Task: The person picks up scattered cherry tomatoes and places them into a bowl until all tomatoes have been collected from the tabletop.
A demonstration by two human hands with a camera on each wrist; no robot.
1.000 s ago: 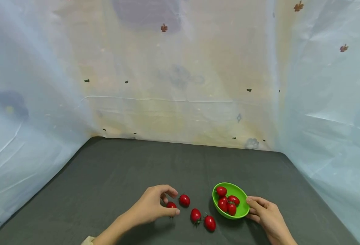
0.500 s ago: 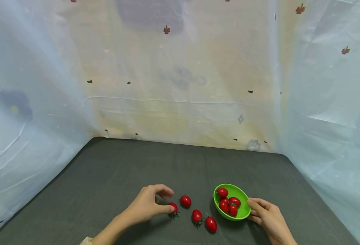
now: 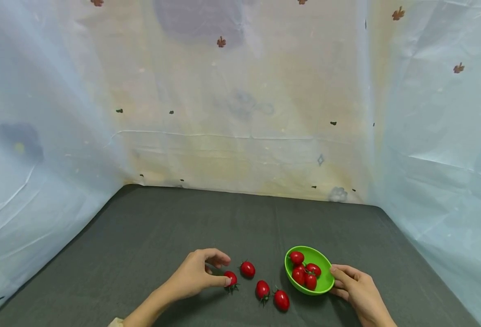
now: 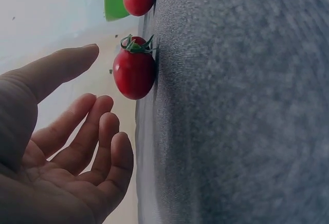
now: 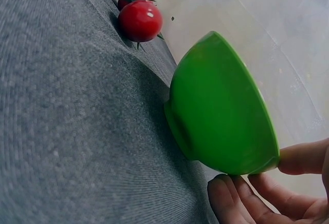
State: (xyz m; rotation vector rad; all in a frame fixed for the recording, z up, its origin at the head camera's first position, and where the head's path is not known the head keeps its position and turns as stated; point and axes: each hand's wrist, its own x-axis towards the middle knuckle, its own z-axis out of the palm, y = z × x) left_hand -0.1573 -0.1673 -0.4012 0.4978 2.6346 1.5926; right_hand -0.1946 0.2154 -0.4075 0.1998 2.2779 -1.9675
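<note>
Head view: bowl (image 3: 325, 283), apparently four tomatoes (image 3: 304, 271).

Dark grey tabletop (image 3: 162, 227), pale, perhaps plastic, sheeting (image 3: 240, 113) behind

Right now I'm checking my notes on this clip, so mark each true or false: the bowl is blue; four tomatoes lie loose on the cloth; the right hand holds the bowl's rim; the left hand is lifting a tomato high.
1. The bowl is blue. False: it is green.
2. Four tomatoes lie loose on the cloth. True.
3. The right hand holds the bowl's rim. True.
4. The left hand is lifting a tomato high. False: its fingers are beside a tomato resting on the cloth.
</note>
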